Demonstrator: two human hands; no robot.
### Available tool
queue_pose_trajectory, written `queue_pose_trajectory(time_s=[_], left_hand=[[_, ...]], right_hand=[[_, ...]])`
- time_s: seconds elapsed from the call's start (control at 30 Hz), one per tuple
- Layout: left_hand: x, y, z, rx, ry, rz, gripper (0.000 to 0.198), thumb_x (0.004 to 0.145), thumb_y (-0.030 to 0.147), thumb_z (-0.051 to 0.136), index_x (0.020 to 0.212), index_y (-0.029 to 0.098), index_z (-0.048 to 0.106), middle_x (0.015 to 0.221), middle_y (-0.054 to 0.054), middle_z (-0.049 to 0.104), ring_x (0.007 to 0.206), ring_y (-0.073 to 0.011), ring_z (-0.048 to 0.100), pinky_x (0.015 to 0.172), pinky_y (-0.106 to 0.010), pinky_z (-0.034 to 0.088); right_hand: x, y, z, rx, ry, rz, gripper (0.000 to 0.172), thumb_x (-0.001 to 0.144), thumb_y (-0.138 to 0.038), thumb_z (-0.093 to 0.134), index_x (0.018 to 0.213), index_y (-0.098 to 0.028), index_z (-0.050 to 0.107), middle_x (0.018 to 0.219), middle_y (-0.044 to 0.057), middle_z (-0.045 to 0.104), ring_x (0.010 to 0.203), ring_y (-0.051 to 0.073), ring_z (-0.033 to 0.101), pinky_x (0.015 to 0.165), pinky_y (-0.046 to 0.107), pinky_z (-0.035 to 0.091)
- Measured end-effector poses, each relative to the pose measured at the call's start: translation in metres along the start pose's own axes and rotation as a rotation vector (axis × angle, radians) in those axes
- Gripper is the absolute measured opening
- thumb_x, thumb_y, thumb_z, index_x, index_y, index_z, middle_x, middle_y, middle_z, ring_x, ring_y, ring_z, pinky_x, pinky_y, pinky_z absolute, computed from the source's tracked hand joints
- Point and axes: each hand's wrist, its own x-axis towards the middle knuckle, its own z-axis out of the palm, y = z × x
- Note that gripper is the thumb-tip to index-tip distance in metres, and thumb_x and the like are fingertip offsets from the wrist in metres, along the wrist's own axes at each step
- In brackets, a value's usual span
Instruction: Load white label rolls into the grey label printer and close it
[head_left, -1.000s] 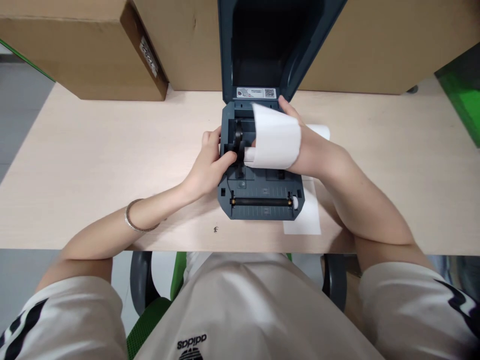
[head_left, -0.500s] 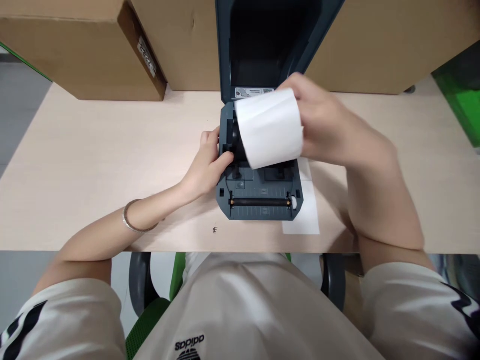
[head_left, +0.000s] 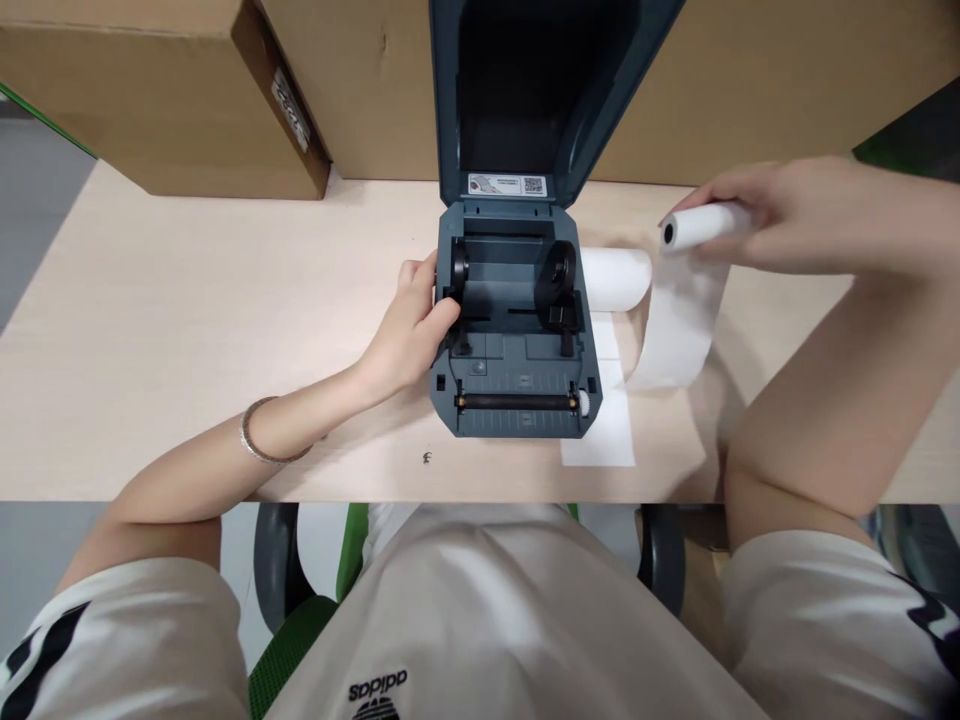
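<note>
A dark grey label printer (head_left: 517,330) stands on the table with its lid (head_left: 540,90) raised; its paper bay holds no roll. My left hand (head_left: 411,325) grips the printer's left side, thumb curled over the left roll holder. My right hand (head_left: 795,212) is up at the right, closed on a nearly spent white paper roll (head_left: 701,225). A loose strip of paper (head_left: 679,315) hangs from that roll down toward the table.
A second white paper roll (head_left: 615,278) lies on the table against the printer's right side, with white sheets (head_left: 604,430) under it. Cardboard boxes (head_left: 180,100) line the back of the pale wooden table (head_left: 187,320). A green chair shows below the table edge.
My right hand lifted the white roll out of the printer bay and carried it up and to the right, its paper tail trailing. My left hand stayed on the printer's left side.
</note>
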Motion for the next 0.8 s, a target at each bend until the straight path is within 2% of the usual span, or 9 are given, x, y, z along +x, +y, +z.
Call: queue_pose_trajectory(time_s=[0.07, 0.2, 0.33, 0.43, 0.5, 0.63, 0.73, 0.8], left_hand=[[-0.001, 0.001, 0.0, 0.021, 0.0, -0.001, 0.071, 0.102, 0.032, 0.057, 0.172, 0.019, 0.062, 0.136, -0.013, 0.069, 0.145, -0.037, 0.063, 0.139, -0.061, 0.056], [0.0, 0.002, -0.001, 0.048, 0.008, -0.011, 0.074, 0.101, 0.031, 0.058, 0.174, 0.017, 0.061, 0.135, -0.013, 0.069, 0.145, -0.0372, 0.062, 0.139, -0.061, 0.055], [0.0, 0.001, -0.001, 0.039, 0.006, -0.007, 0.074, 0.101, 0.031, 0.058, 0.174, 0.018, 0.061, 0.134, -0.013, 0.068, 0.144, -0.0359, 0.063, 0.137, -0.057, 0.057], [0.001, 0.001, 0.0, 0.024, 0.005, -0.004, 0.072, 0.101, 0.03, 0.058, 0.173, 0.02, 0.061, 0.132, -0.012, 0.067, 0.143, -0.0349, 0.064, 0.134, -0.055, 0.059], [0.001, 0.001, 0.001, 0.023, 0.01, 0.003, 0.07, 0.1, 0.031, 0.059, 0.17, 0.02, 0.062, 0.129, -0.011, 0.066, 0.141, -0.035, 0.064, 0.132, -0.055, 0.06], [0.001, 0.001, 0.003, 0.007, 0.022, 0.029, 0.064, 0.099, 0.033, 0.059, 0.161, 0.02, 0.066, 0.126, -0.011, 0.067, 0.139, -0.0356, 0.064, 0.127, -0.054, 0.063], [0.002, -0.002, 0.004, -0.011, 0.035, 0.041, 0.061, 0.099, 0.034, 0.06, 0.159, 0.024, 0.066, 0.125, -0.011, 0.069, 0.137, -0.0359, 0.064, 0.126, -0.054, 0.063], [0.002, -0.003, 0.003, -0.021, 0.028, 0.046, 0.057, 0.099, 0.034, 0.062, 0.156, 0.026, 0.067, 0.123, -0.01, 0.069, 0.136, -0.0359, 0.063, 0.125, -0.054, 0.064]], right_hand=[[0.014, -0.003, 0.005, -0.032, -0.087, 0.071, 0.029, 0.111, -0.029, 0.072, 0.14, -0.026, 0.077, 0.138, 0.013, 0.082, 0.116, 0.03, 0.074, 0.098, 0.044, 0.052], [0.04, -0.01, 0.023, -0.045, -0.213, 0.092, 0.037, 0.104, -0.026, 0.075, 0.141, -0.02, 0.075, 0.137, 0.014, 0.081, 0.115, 0.027, 0.073, 0.095, 0.04, 0.052], [0.057, -0.017, 0.039, -0.037, -0.313, 0.073, 0.046, 0.091, -0.022, 0.082, 0.136, -0.019, 0.074, 0.137, 0.014, 0.082, 0.118, 0.029, 0.074, 0.094, 0.038, 0.053], [0.059, -0.022, 0.042, -0.021, -0.398, 0.066, 0.043, 0.084, -0.025, 0.087, 0.125, -0.022, 0.077, 0.124, 0.011, 0.085, 0.107, 0.029, 0.076, 0.087, 0.039, 0.054], [0.058, -0.025, 0.042, -0.019, -0.408, 0.056, 0.039, 0.084, -0.028, 0.086, 0.121, -0.022, 0.077, 0.122, 0.01, 0.085, 0.104, 0.028, 0.076, 0.086, 0.039, 0.055], [0.052, -0.028, 0.037, -0.032, -0.368, 0.007, 0.03, 0.092, -0.027, 0.076, 0.121, -0.019, 0.077, 0.129, 0.013, 0.085, 0.11, 0.028, 0.075, 0.091, 0.04, 0.055], [0.045, -0.025, 0.031, 0.0, -0.382, -0.046, 0.038, 0.094, -0.027, 0.081, 0.131, -0.018, 0.08, 0.136, 0.014, 0.086, 0.111, 0.027, 0.078, 0.09, 0.039, 0.057], [0.04, -0.018, 0.027, 0.02, -0.341, -0.063, 0.05, 0.101, -0.032, 0.081, 0.148, -0.018, 0.079, 0.153, 0.015, 0.083, 0.125, 0.029, 0.08, 0.099, 0.039, 0.059]])
